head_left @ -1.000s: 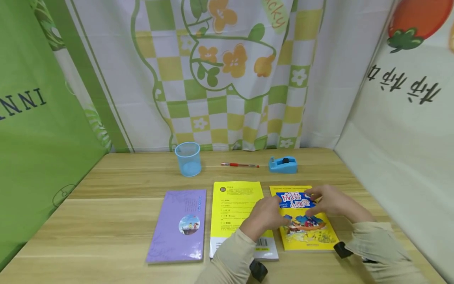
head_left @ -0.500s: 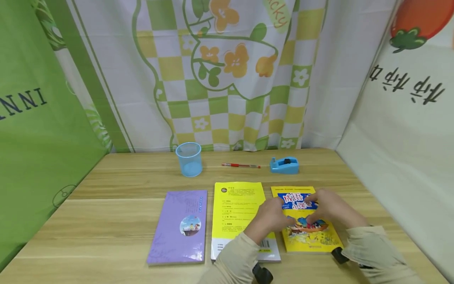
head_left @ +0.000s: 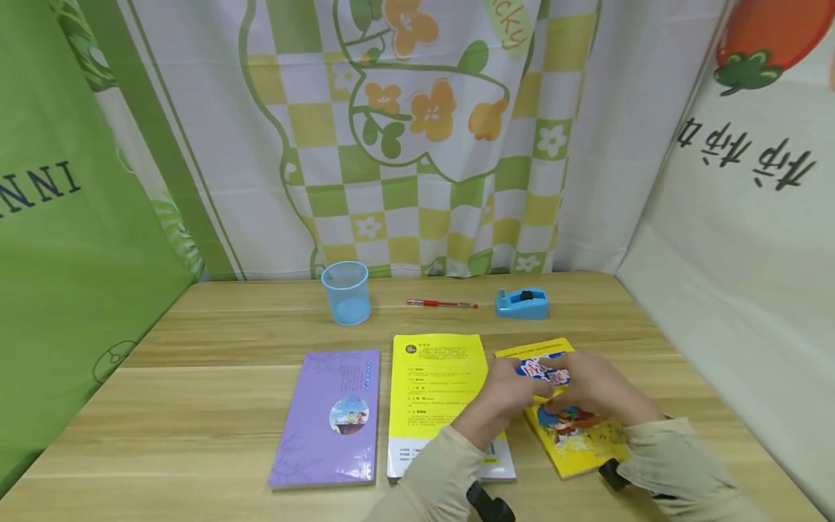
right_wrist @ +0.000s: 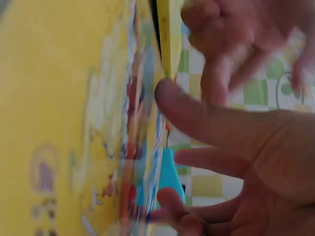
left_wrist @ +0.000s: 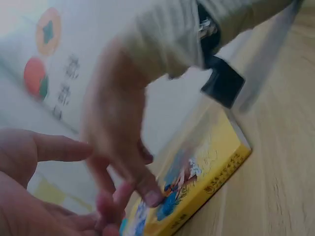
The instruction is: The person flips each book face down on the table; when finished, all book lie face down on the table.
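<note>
A yellow picture book (head_left: pixel 583 453), blue title panel near its top, lies slanted at the right of the table. Over its left side is my left hand (head_left: pixel 499 399), fingers stretched toward the cover. My right hand (head_left: pixel 603 388) reaches across from the right edge, and in the left wrist view its thumb touches the cover (left_wrist: pixel 197 162). The fingertips of both hands come close together over the title panel, hiding part of it. In the right wrist view the right thumb (right_wrist: pixel 192 110) is extended and the other fingers are slightly bent at the cover.
Left of the hands lie a yellow-and-white book (head_left: pixel 437 391), back cover up, and a purple book (head_left: pixel 329 420). Behind them are a clear blue cup (head_left: pixel 347 293), a red pen (head_left: pixel 442 304) and a blue tape dispenser (head_left: pixel 522 304). Curtains enclose the wooden table (head_left: pixel 196 406).
The yellow picture book has turned counterclockwise, its lower end swinging right and toward me. Both hands have drawn closer together over it. The other objects stay put.
</note>
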Demonstrator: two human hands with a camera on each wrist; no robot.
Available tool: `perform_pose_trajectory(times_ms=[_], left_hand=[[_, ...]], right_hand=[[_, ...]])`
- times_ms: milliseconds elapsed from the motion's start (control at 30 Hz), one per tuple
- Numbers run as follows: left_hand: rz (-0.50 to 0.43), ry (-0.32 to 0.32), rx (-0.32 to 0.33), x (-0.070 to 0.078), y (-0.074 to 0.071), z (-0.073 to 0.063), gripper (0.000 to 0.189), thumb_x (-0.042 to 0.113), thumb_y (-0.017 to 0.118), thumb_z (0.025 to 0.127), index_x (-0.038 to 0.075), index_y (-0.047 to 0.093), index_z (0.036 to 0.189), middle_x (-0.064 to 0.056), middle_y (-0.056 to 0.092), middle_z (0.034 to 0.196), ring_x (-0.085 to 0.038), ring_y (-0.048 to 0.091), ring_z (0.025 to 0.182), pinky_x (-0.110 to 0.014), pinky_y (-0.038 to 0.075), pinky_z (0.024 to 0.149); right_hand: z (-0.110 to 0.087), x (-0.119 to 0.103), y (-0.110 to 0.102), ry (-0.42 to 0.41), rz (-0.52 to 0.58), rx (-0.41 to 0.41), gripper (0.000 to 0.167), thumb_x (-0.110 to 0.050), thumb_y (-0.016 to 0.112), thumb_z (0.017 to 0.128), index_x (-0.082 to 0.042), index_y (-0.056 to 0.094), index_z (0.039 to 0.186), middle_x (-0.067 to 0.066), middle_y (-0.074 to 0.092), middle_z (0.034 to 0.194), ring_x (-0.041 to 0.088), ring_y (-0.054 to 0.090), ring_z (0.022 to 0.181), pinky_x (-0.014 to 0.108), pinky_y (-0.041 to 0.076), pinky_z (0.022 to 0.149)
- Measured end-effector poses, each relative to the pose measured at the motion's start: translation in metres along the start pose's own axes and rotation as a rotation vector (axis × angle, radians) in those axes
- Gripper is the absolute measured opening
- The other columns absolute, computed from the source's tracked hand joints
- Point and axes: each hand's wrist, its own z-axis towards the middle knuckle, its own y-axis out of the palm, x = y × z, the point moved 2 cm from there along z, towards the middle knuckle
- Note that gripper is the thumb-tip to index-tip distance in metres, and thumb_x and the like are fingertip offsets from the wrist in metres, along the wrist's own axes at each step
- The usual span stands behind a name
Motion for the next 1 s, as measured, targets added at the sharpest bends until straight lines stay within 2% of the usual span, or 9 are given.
perform_pose_trajectory(times_ms=[67, 167, 300, 400, 567, 667, 767, 900, 1000], left_hand=[[0.033, 0.046, -0.014, 0.002, 0.002, -0.004, 0.047, 0.019, 0.085, 0.078, 0.001, 0.066, 0.117, -0.007, 0.067, 0.102, -0.016, 0.060, 0.085, -0.031, 0.053, 0.079], [0.188, 0.117, -0.002, 0.004, 0.000, -0.008, 0.046, 0.030, 0.086, 0.076, 0.006, 0.069, 0.111, -0.001, 0.067, 0.090, -0.011, 0.056, 0.074, -0.026, 0.049, 0.066], [0.301, 0.072, 0.032, 0.003, -0.006, -0.009, 0.052, 0.036, 0.087, 0.074, 0.007, 0.069, 0.113, -0.003, 0.068, 0.093, -0.014, 0.057, 0.075, -0.029, 0.048, 0.065], [0.351, 0.043, 0.022, 0.002, -0.006, -0.009, 0.056, 0.039, 0.086, 0.076, 0.008, 0.068, 0.118, -0.006, 0.068, 0.098, -0.017, 0.057, 0.076, -0.030, 0.047, 0.064], [0.393, 0.045, -0.006, 0.000, -0.003, -0.009, 0.039, 0.029, 0.081, 0.081, 0.006, 0.069, 0.110, -0.003, 0.063, 0.083, -0.017, 0.054, 0.065, -0.027, 0.039, 0.053], [0.372, 0.036, -0.021, -0.001, -0.001, -0.009, 0.036, 0.025, 0.079, 0.083, 0.005, 0.068, 0.110, -0.002, 0.062, 0.083, -0.017, 0.055, 0.066, -0.026, 0.039, 0.055], [0.301, 0.037, -0.023, -0.001, 0.000, -0.008, 0.038, 0.025, 0.080, 0.083, 0.007, 0.069, 0.115, -0.001, 0.066, 0.089, -0.015, 0.056, 0.072, -0.027, 0.045, 0.062], [0.081, 0.001, -0.002, -0.003, 0.005, -0.006, 0.048, 0.020, 0.082, 0.082, 0.005, 0.066, 0.125, -0.005, 0.070, 0.106, -0.016, 0.062, 0.087, -0.035, 0.055, 0.084], [-0.063, -0.069, 0.046, -0.005, 0.007, -0.004, 0.064, 0.012, 0.080, 0.082, -0.002, 0.053, 0.139, -0.016, 0.062, 0.129, -0.026, 0.060, 0.106, -0.049, 0.049, 0.102]], right_hand=[[-0.001, -0.006, 0.002, -0.052, -0.029, 0.041, 0.058, -0.017, 0.087, 0.076, -0.004, 0.068, 0.129, 0.021, 0.073, 0.113, 0.033, 0.067, 0.093, 0.050, 0.055, 0.082], [0.000, -0.012, 0.005, -0.069, -0.058, 0.079, 0.052, -0.013, 0.083, 0.077, -0.003, 0.070, 0.126, 0.020, 0.074, 0.108, 0.032, 0.068, 0.089, 0.048, 0.055, 0.078], [-0.001, -0.009, 0.006, 0.028, -0.040, 0.081, 0.064, -0.027, 0.089, 0.072, -0.002, 0.069, 0.127, 0.022, 0.072, 0.113, 0.032, 0.067, 0.094, 0.049, 0.054, 0.079], [-0.002, -0.004, 0.005, 0.076, -0.044, 0.088, 0.068, -0.030, 0.090, 0.071, 0.000, 0.068, 0.127, 0.023, 0.072, 0.113, 0.031, 0.067, 0.092, 0.050, 0.055, 0.078], [-0.003, 0.001, 0.003, 0.096, -0.053, 0.109, 0.067, -0.035, 0.088, 0.075, 0.001, 0.067, 0.127, 0.024, 0.071, 0.116, 0.035, 0.068, 0.094, 0.051, 0.055, 0.078], [-0.003, 0.001, 0.004, 0.097, -0.066, 0.110, 0.064, -0.036, 0.086, 0.076, 0.000, 0.068, 0.126, 0.023, 0.072, 0.116, 0.037, 0.069, 0.096, 0.052, 0.055, 0.079], [-0.003, -0.001, 0.006, 0.095, -0.084, 0.103, 0.059, -0.033, 0.085, 0.079, -0.001, 0.069, 0.126, 0.022, 0.072, 0.115, 0.037, 0.068, 0.098, 0.053, 0.055, 0.082], [-0.003, -0.006, 0.008, 0.063, -0.122, 0.082, 0.048, -0.027, 0.079, 0.086, -0.002, 0.069, 0.126, 0.022, 0.072, 0.114, 0.038, 0.068, 0.100, 0.054, 0.054, 0.085], [-0.002, -0.010, 0.011, 0.041, -0.124, 0.064, 0.043, -0.025, 0.074, 0.090, -0.001, 0.069, 0.126, 0.022, 0.073, 0.113, 0.040, 0.068, 0.102, 0.056, 0.053, 0.089]])
